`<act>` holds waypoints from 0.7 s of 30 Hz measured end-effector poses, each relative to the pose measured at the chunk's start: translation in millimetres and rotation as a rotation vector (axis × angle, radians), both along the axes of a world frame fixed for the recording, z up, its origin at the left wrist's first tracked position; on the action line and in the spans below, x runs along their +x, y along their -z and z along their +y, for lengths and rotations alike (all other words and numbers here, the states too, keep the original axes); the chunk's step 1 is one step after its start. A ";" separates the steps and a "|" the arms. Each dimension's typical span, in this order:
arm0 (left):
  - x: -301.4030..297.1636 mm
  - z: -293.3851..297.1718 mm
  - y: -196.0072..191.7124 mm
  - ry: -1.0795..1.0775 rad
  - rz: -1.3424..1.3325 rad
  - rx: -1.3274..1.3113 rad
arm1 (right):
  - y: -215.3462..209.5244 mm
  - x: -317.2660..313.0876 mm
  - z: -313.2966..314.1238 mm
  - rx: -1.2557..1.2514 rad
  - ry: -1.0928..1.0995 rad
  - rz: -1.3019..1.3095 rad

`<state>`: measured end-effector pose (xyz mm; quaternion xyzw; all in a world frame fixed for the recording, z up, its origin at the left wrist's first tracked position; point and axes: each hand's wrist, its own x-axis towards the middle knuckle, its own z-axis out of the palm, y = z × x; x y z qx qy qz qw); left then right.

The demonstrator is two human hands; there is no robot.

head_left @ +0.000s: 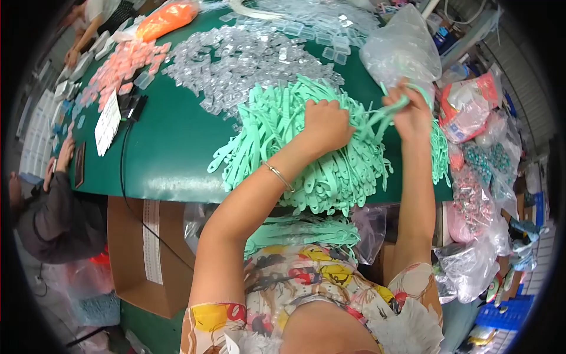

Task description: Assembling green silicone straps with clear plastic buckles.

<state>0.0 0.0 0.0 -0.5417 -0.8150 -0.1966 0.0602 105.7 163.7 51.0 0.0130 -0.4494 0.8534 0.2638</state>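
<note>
A big heap of mint-green straps [277, 121], thin and flexible with looped ends, lies at the table's front edge. My left hand [327, 124] is closed on the top of the heap, its fingers curled round straps there. To its right, my right hand [410, 112] is raised a little and pinches a few green straps [386, 111] that stretch back toward the heap. My right fingers are slightly blurred. More straps [439, 150] lie beyond my right wrist, and another batch [300, 230] rests on my lap below the table edge.
Clear plastic pieces [247, 62] spread behind the heap. Peach pieces [121, 65] and an orange bag [168, 20] lie farther left. A black device [132, 108] trails a cable past a cardboard box [132, 253]. Filled bags [471, 106] crowd the right. Another person [56, 215] works at left.
</note>
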 end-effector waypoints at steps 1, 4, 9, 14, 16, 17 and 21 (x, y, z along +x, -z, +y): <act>1.9 -1.3 -2.3 0.029 -0.026 0.032 | -14.5 12.4 -11.7 -0.154 0.045 0.069; 0.0 -6.6 -10.9 0.072 -0.048 0.002 | -35.1 36.1 -23.5 0.046 0.061 0.130; -30.1 -9.8 -12.2 0.129 -0.197 0.466 | -54.4 73.4 -39.5 0.135 0.191 0.118; -113.3 -75.9 -4.9 -0.301 -0.060 0.246 | -23.1 80.5 -68.7 0.101 0.019 -0.154; -131.7 -96.1 4.9 -0.384 0.053 0.056 | -6.0 83.0 -75.6 0.019 -0.103 -0.181; -136.8 -102.5 8.8 -0.435 0.076 -0.062 | -2.2 81.9 -81.1 0.014 -0.098 -0.178; -142.2 -108.0 20.0 -0.441 0.068 -0.163 | 12.8 78.3 -98.8 -0.159 -0.096 -0.229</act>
